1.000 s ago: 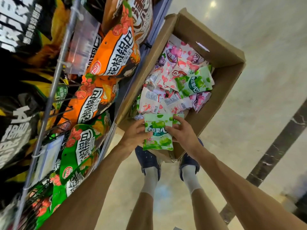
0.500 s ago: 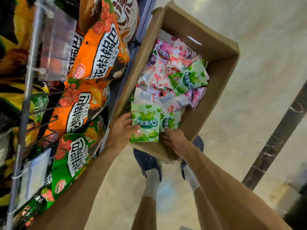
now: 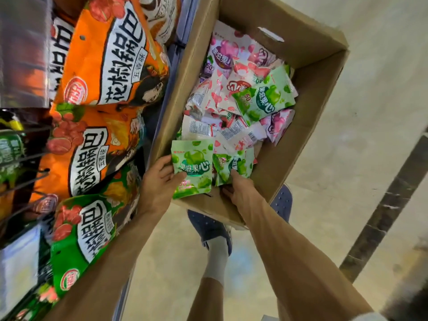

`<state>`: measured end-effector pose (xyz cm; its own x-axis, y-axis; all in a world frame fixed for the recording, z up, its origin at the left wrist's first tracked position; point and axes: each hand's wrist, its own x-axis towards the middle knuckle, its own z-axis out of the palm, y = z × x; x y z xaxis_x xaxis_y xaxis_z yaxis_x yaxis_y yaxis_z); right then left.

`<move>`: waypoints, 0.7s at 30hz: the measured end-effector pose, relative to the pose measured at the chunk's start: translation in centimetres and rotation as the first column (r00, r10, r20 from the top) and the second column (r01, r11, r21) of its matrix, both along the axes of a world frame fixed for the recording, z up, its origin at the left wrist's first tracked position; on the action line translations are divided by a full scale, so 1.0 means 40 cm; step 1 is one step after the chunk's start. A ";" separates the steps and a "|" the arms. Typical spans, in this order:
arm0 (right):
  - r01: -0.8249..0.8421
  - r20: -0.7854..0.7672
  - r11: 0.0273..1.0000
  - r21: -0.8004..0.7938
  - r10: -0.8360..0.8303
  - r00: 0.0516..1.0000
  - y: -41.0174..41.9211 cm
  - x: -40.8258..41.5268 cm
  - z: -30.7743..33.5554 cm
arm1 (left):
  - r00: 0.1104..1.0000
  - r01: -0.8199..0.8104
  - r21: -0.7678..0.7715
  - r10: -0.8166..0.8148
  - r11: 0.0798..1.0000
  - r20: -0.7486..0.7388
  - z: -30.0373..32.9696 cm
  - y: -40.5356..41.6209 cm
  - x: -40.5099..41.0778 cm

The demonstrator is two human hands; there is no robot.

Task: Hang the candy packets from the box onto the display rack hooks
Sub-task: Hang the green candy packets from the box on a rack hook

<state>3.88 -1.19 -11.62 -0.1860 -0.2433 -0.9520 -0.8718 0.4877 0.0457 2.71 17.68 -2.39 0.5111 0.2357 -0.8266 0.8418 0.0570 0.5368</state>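
The right hand [image 3: 240,193] is covering the lower part of a green packet [image 3: 234,166], its fingertips lying out of sight. Packets [image 3: 208,128] deep in the box [image 3: 312,93] are lying buried. The rack [image 3: 25,158] is blurring at the left edge.

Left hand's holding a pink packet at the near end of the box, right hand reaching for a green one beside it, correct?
Not quite: the packet in the left hand is green, not pink, as the head view shows. The right hand does reach for a green one beside it in the box.
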 end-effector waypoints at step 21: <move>-0.606 0.508 0.792 -0.068 0.551 0.663 -0.173 0.066 0.687 | 0.998 -0.044 0.050 0.041 0.998 0.046 0.530 -0.031 -0.003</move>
<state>6.53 -8.12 15.84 0.4431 -0.0452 -0.8953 -0.8934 -0.1055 -0.4368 2.58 16.43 18.82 0.5360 0.2994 -0.7894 0.8142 0.0639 0.5771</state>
